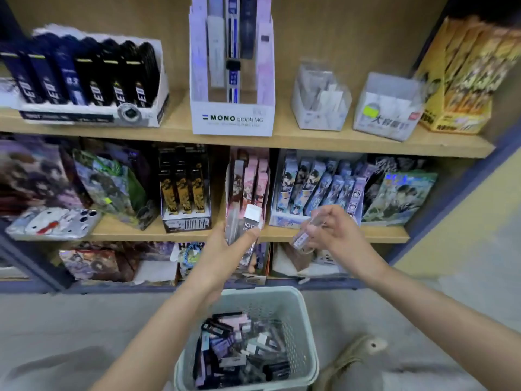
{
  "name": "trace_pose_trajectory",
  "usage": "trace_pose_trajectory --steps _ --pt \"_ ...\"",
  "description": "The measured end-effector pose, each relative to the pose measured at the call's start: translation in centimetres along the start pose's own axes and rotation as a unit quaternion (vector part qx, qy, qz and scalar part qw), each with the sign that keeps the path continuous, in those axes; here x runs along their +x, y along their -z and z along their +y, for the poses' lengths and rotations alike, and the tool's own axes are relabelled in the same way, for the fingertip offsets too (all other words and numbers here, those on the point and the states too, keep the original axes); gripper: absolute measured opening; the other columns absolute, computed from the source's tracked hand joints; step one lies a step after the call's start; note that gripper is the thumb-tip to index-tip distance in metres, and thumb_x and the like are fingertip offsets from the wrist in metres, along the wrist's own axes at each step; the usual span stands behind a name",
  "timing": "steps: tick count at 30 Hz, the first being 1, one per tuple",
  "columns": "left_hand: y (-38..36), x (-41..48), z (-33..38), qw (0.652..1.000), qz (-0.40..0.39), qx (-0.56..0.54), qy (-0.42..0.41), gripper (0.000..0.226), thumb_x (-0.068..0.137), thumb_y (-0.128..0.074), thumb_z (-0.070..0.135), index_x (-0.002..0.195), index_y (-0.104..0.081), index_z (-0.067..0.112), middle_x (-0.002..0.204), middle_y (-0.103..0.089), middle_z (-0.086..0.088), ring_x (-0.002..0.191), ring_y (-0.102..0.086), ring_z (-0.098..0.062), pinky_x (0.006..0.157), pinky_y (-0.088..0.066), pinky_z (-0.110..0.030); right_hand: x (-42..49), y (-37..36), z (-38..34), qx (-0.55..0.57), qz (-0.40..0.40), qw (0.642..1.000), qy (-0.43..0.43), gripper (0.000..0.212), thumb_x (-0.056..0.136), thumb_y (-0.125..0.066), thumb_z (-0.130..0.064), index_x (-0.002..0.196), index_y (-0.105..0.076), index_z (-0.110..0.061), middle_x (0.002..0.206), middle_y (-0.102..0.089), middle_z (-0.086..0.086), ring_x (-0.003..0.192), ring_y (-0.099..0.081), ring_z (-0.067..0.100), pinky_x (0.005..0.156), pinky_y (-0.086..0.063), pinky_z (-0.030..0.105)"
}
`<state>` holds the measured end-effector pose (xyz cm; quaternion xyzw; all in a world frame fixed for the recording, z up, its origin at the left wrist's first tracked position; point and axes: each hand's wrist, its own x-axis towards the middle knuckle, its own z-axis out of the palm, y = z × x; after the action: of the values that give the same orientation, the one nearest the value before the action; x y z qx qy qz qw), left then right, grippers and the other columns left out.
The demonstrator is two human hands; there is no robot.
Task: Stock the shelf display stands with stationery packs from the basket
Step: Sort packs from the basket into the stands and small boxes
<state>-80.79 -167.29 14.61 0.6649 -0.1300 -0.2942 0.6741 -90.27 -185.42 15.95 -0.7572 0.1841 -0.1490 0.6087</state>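
basket [304, 311] at 6 o'clock, pale slotted walls, stationery packs [239, 348] heaped inside. left grip [222, 246] just above it, wrapped round clear packs [251, 218], white cap, "100" readable. right grip [335, 232] at its 3 o'clock, pinching small clear pack [303, 238]. both in front of middle shelf edge [380, 235], near pink stand [249, 176]. top shelf, 12 o'clock: white stand [232, 121] reads "MONO graph MG". bare board strip between pink stand and black-gold stand [184, 190].

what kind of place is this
Probably a stationery shop: wooden shelves carry cardboard display stands like the MONO graph stand, and a basket of stationery packs sits on the floor below.
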Motion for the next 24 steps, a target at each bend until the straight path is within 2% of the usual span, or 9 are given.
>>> trace_pose_trajectory --steps 2,4,5,8,11,15,17,19,24 --pt "-0.2 0.4 1.8 0.999 -0.015 0.007 -0.035 0.045 0.078 -0.069 0.044 0.106 -0.051 0.013 0.074 -0.063 -0.003 0.059 -0.058 -0.019 0.078 -0.054 -0.044 1.1 1.2 -3.1 -0.011 0.033 0.998 0.057 0.012 0.098 -0.044 -0.008 0.091 -0.046 -0.017 0.085 -0.063 -0.001 0.077 -0.065 0.005 0.074 -0.058 0.028" --pt "-0.4 0.9 3.5 0.998 -0.023 0.001 -0.055 0.025 0.088 -0.063 0.029 0.101 -0.050 0.013 0.069 -0.063 -0.001 0.050 -0.054 -0.016 0.057 -0.053 -0.032 2.5 2.2 -6.3 -0.028 0.060 0.991 0.117 0.013 0.100 -0.040 -0.012 0.091 -0.048 -0.019 0.083 -0.065 -0.005 0.080 -0.067 0.005 0.074 -0.058 0.026" --pt "-0.6 1.3 4.3 0.997 -0.025 0.000 -0.067 0.029 0.087 -0.065 0.032 0.103 -0.050 0.013 0.075 -0.064 -0.006 0.054 -0.057 -0.021 0.057 -0.053 -0.032 3.2 2.7 -7.8 -0.033 0.073 0.986 0.145 0.014 0.101 -0.040 -0.013 0.092 -0.049 -0.019 0.086 -0.065 -0.005 0.084 -0.068 0.009 0.075 -0.058 0.026" --pt "-1.4 2.0 6.5 0.995 -0.027 0.012 -0.095 0.075 0.070 -0.073 0.056 0.123 -0.045 0.011 0.113 -0.059 -0.026 0.096 -0.060 -0.047 0.084 -0.052 -0.053 5.9 3.7 -11.7 -0.061 0.137 0.963 0.226 0.013 0.101 -0.041 -0.013 0.093 -0.049 -0.020 0.085 -0.059 -0.010 0.083 -0.065 0.003 0.077 -0.057 0.026" --pt "-1.9 3.1 7.5 0.991 -0.033 -0.031 -0.130 0.036 0.083 -0.068 0.038 0.103 -0.050 0.014 0.095 -0.065 -0.015 0.064 -0.057 -0.029 0.062 -0.052 -0.038 8.7 4.4 -14.4 -0.121 0.210 0.927 0.286 0.007 0.099 -0.043 -0.011 0.098 -0.049 -0.013 0.088 -0.053 -0.011 0.080 -0.061 0.001 0.074 -0.055 0.023" --pt "-2.3 3.9 7.7 0.991 -0.032 -0.019 -0.125 0.062 0.067 -0.072 0.057 0.113 -0.052 0.020 0.105 -0.066 -0.005 0.073 -0.055 -0.020 0.083 -0.049 -0.049 12.2 4.9 -15.3 -0.202 0.248 0.902 0.291 0.008 0.096 -0.046 -0.010 0.096 -0.051 -0.015 0.086 -0.053 -0.013 0.084 -0.059 0.011 0.082 -0.053 0.040" --pt "-2.4 4.1 7.5 0.991 -0.035 -0.030 -0.126 0.042 0.077 -0.070 0.047 0.106 -0.053 0.023 0.100 -0.067 -0.004 0.063 -0.056 -0.017 0.078 -0.049 -0.044 13.3 5.0 -15.1 -0.227 0.238 0.902 0.279 0.009 0.096 -0.046 -0.008 0.097 -0.052 -0.015 0.084 -0.053 -0.013 0.083 -0.059 0.014 0.083 -0.052 0.044" --pt "-2.5 4.3 7.5 0.991 -0.033 -0.040 -0.123 0.028 0.084 -0.067 0.036 0.103 -0.053 0.022 0.093 -0.068 -0.002 0.057 -0.054 -0.017 0.068 -0.050 -0.037 13.9 5.0 -14.9 -0.235 0.231 0.903 0.276 0.010 0.096 -0.046 -0.007 0.097 -0.053 -0.014 0.083 -0.054 -0.014 0.077 -0.059 0.005 0.083 -0.052 0.043" --pt "-2.3 4.0 8.0 0.990 -0.036 -0.071 -0.118 0.021 0.089 -0.063 0.025 0.103 -0.052 0.014 0.082 -0.066 -0.001 0.050 -0.051 -0.015 0.053 -0.051 -0.028 14.5 5.3 -15.1 -0.228 0.225 0.902 0.289 0.011 0.097 -0.046 -0.007 0.098 -0.053 -0.014 0.085 -0.054 -0.015 0.073 -0.056 -0.005 0.082 -0.054 0.036"
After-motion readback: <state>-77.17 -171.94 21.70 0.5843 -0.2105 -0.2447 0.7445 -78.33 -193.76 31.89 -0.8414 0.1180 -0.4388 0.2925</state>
